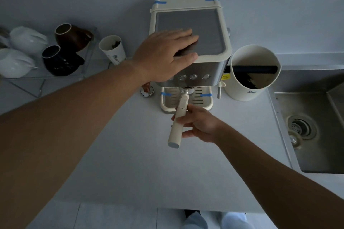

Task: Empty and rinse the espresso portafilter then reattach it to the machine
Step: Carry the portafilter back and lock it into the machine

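Note:
A cream and steel espresso machine [208, 29] stands at the back of the white counter. Its portafilter [177, 121] sits under the group head, the cream handle pointing toward me over the drip tray [206, 103]. My right hand [199, 123] grips the middle of that handle from the right side. My left hand [167, 52] lies flat, palm down, on the front left of the machine's ribbed top, fingers together. The portafilter's basket is hidden under the machine's front.
A cream knock box [251, 72] with a dark bar and grounds stands right of the machine. A steel sink [316, 132] lies at the right. A tamper [147, 89], a paper cup [112, 49] and a rack of mugs [61, 57] sit at the left.

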`<action>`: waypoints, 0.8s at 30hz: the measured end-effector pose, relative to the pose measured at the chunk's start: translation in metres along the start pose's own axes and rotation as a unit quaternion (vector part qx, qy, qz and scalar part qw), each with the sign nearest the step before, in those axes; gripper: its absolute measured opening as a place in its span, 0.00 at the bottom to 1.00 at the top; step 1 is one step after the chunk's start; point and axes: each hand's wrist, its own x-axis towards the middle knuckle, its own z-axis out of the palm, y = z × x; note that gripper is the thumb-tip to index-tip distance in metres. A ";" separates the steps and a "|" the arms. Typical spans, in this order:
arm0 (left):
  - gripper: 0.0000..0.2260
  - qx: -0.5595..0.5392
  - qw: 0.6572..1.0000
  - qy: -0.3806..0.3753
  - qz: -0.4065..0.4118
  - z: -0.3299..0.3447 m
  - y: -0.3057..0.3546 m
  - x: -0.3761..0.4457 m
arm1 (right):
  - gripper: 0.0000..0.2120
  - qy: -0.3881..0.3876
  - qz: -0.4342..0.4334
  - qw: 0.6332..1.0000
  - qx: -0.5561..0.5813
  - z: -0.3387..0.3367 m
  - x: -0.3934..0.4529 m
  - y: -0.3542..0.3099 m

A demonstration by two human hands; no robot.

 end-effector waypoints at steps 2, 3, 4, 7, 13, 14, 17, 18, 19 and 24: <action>0.25 -0.030 1.000 0.000 -0.002 -0.004 -0.001 0.003 | 0.29 0.001 -0.001 1.000 -0.003 -0.002 0.002 -0.002; 0.26 -0.037 0.999 0.001 0.003 -0.006 -0.002 0.004 | 0.29 0.001 -0.002 1.000 -0.006 -0.004 0.002 -0.003; 0.26 -0.038 0.999 0.002 0.009 -0.007 -0.003 0.006 | 0.28 0.000 -0.004 1.000 -0.009 -0.006 0.004 -0.004; 0.28 -0.023 1.000 0.004 0.018 -0.005 -0.007 0.006 | 0.26 -0.004 -0.011 1.000 -0.015 -0.008 0.007 -0.010; 0.33 -0.049 0.998 0.020 -0.038 -0.002 -0.007 0.003 | 0.30 0.004 -0.018 1.000 0.019 -0.006 0.022 -0.018; 0.33 -0.051 0.998 0.022 -0.040 -0.001 -0.007 0.003 | 0.29 0.004 -0.020 0.999 0.027 -0.005 0.024 -0.019; 0.33 -0.052 0.998 0.023 -0.041 0.000 -0.008 0.004 | 0.24 -0.004 -0.026 0.998 0.054 0.004 0.029 -0.021; 0.33 -0.052 0.998 0.024 -0.041 0.000 -0.008 0.004 | 0.22 -0.005 -0.029 0.997 0.065 0.008 0.031 -0.021; 0.33 -0.051 0.998 0.025 -0.040 0.000 -0.008 0.004 | 0.20 -0.004 -0.033 0.997 0.075 0.013 0.032 -0.021; 0.33 -0.053 0.997 0.035 -0.040 0.001 -0.008 0.004 | 0.18 0.005 -0.059 0.991 0.119 0.034 0.042 -0.016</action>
